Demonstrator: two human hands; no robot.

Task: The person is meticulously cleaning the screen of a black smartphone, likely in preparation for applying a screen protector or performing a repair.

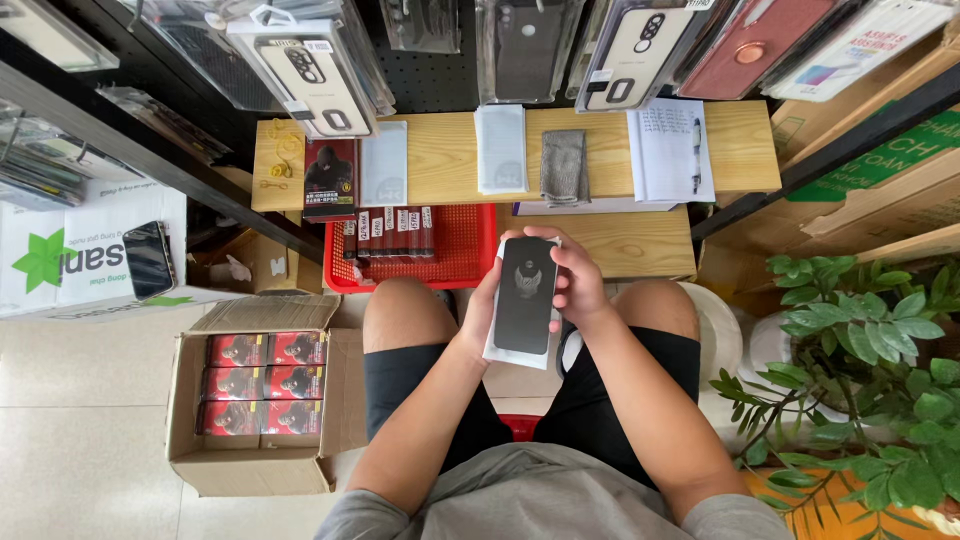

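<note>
above the person's bare knees, both hands are holding a flat dark panel (pixel 526 292) backed by a white sleeve (pixel 500 352), probably a screen protector in its packet. left hand (pixel 484 312) is gripping the left edge, with the fingers wrapping behind the sleeve, while right hand (pixel 576 280) is clasping the upper right corner, thumb lying on the dark face. neither hand is free; both are closed around this one item, which is hanging in the air between the thighs and touching nothing else.

just beyond the knees, a red basket (pixel 470 250) is sitting under the wooden counter (pixel 445 155), with a row of dark red packets (pixel 390 232) standing in it. on the counter are lying a black and red box (pixel 330 178), two pale sleeves (pixel 384 165) (pixel 500 148), a grey cloth (pixel 564 166) and a notepad with a pen (pixel 672 150). on the floor to the left, an open cardboard box (pixel 190 440) is holding more red and black boxes (pixel 262 388), and a phone (pixel 150 260) is resting on a white carton. a green plant (pixel 860 350) is standing to the right.

handling it well seems to call for gripping by the edges only, keeping the thumb off the dark face so it stays free of smears, and holding it level so nothing slides out of the sleeve.
</note>
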